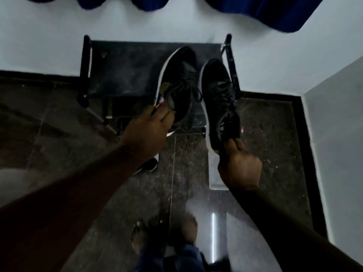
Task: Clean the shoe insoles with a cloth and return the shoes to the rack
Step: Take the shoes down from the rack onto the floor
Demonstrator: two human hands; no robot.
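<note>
Two black sneakers with white soles hang in the air over a black shoe rack (pixel 125 75) against the white wall. My left hand (pixel 147 130) grips the heel of the left shoe (pixel 178 79), whose toe points toward the wall above the rack's top shelf. My right hand (pixel 240 165) holds the right shoe (pixel 218 99) by its heel, toe up and away from me, beside the rack's right post. Dark laces dangle from both. No cloth shows.
Another dark shoe (pixel 149 165) lies on the speckled dark floor under my left wrist. A pale flat object (pixel 215 173) lies on the floor below the right shoe. Blue curtain (pixel 255 10) hangs at the top. My bare feet (pixel 188 228) stand near the bottom edge. A wall corner juts in at right.
</note>
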